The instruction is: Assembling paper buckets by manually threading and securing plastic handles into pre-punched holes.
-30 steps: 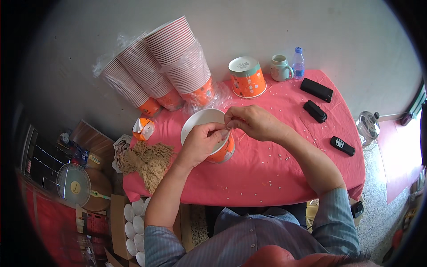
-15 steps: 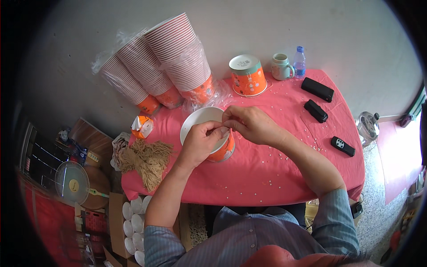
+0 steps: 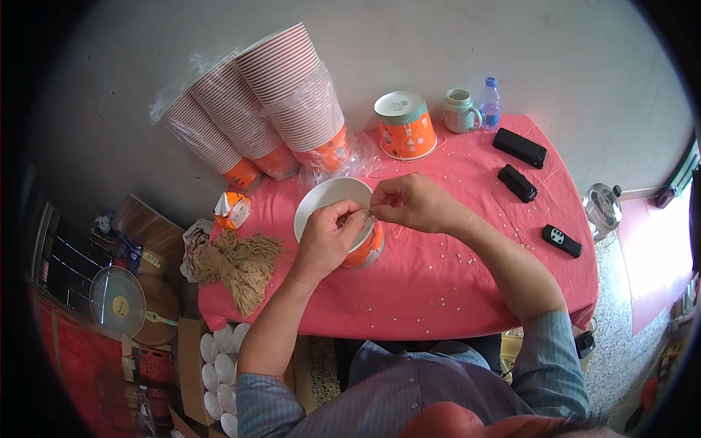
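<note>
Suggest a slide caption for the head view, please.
Left hand and right hand pinch close together by an open tub.

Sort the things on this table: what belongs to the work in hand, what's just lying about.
In the work:
orange tub, with left hand and right hand at its rim
tub stacks, upturned tub, likely
tan strand bundle, possibly

Apparently just lying about:
mug
bottle
black remote
orange-white packet
</note>
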`<state>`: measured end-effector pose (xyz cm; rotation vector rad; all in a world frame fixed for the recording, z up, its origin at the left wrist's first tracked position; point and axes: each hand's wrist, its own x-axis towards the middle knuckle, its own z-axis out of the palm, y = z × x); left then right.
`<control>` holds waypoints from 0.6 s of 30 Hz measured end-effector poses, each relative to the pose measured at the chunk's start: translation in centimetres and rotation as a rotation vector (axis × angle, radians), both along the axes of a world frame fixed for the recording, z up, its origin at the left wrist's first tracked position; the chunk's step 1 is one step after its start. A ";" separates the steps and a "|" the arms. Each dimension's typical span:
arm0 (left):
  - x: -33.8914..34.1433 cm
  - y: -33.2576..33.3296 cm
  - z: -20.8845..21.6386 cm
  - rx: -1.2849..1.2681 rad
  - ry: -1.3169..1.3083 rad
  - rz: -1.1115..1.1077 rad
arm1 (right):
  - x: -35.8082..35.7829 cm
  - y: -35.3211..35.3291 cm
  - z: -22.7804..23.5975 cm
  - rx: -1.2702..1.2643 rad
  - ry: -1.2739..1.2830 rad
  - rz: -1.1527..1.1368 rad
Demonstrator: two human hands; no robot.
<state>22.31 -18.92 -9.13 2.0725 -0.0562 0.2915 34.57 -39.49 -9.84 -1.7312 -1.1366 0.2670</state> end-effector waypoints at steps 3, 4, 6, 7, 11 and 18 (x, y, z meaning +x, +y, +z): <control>-0.1 -0.5 0.4 0.049 -0.028 0.031 | 0.1 0.2 -0.6 0.055 -0.069 -0.007; -0.2 -0.6 0.5 0.064 -0.035 0.044 | 0.1 0.2 -0.7 0.088 -0.093 -0.009; 0.0 -0.6 0.5 0.075 -0.023 0.056 | 0.1 0.3 -0.8 0.111 -0.118 -0.010; 0.0 -0.6 0.5 0.085 -0.012 0.067 | 0.0 0.3 -0.7 0.133 -0.142 -0.013; 0.4 -0.2 0.0 0.068 0.000 0.070 | -0.1 0.3 -0.6 0.125 -0.192 -0.021; 0.7 0.4 0.0 -0.032 0.111 0.018 | 0.0 0.3 -0.7 0.108 -0.339 -0.041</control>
